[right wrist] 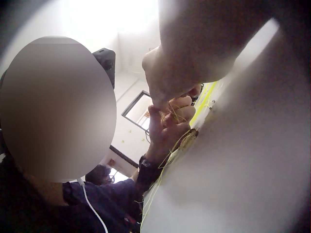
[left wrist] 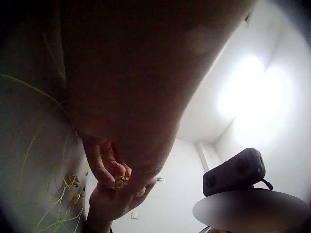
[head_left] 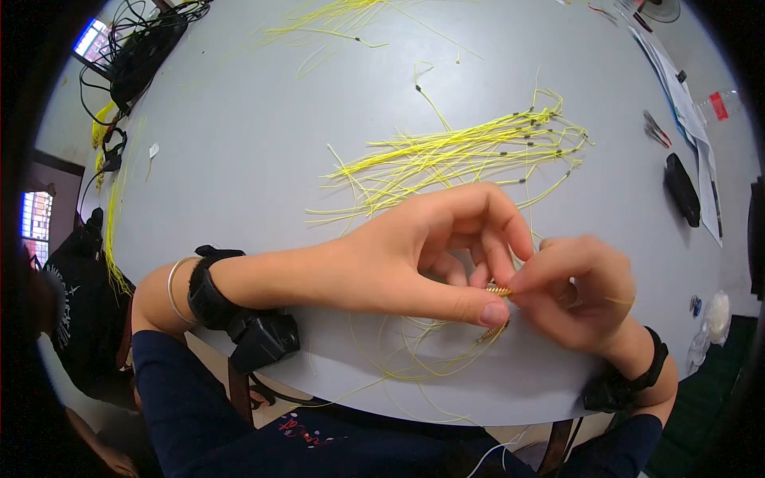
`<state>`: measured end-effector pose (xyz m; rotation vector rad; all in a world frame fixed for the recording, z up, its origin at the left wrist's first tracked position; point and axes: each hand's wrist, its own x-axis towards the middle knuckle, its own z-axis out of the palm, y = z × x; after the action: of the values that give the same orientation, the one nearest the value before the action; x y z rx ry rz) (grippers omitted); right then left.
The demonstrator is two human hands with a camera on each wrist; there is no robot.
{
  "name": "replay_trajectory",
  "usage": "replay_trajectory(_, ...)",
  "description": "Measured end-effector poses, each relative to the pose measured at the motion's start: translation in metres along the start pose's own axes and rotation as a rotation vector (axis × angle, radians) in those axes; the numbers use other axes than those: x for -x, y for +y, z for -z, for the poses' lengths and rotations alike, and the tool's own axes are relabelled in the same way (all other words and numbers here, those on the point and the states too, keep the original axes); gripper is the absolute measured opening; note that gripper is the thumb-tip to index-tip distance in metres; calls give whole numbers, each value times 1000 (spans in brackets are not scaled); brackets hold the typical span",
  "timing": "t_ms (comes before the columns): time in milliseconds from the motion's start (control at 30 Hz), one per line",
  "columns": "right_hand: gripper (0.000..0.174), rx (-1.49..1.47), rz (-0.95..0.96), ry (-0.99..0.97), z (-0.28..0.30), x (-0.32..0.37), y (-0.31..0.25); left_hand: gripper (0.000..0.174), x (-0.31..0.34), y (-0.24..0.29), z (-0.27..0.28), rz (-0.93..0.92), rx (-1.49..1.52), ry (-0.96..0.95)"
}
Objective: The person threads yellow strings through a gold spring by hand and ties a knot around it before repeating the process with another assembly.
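In the head view my left hand [head_left: 398, 255] pinches a small ridged gold coil [head_left: 498, 291] between thumb and fingertips. My right hand [head_left: 578, 291] meets it from the right, its thumb and forefinger pinched at the coil's end on a thin yellow wire [head_left: 617, 301], which also shows across that hand. Fingertips cover part of the coil. Just below the left thumb another gold coil [head_left: 492, 331] lies on the table, with loose yellow wires [head_left: 414, 370] looping toward the front edge. The left wrist view shows the held coil [left wrist: 121, 179] among the fingers.
Beyond the hands, a bundle of yellow wires [head_left: 454, 155] with small dark beads lies on the grey table [head_left: 263, 159]. More wires [head_left: 343, 12] are at the far edge. On the right are pliers [head_left: 657, 130], a black case [head_left: 681, 190] and papers [head_left: 677, 95]. Black cables [head_left: 151, 40] pile up far left.
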<state>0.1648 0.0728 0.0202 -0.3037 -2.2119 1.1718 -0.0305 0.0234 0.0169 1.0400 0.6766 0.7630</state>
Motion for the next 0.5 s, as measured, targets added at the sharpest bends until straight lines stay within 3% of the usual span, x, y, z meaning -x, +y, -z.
replay_trajectory(67,21,-37,-109,104,0,2,-1,37,0,-1,-1,-22,-3,28)
replay_trajectory(233,20,-92,-141,85,2,1,2,27,0,-5,0,-80,51,74)
replay_trajectory(500,19,-187,-205,18,3,-1,0,27,1,-1,0,-29,27,60)
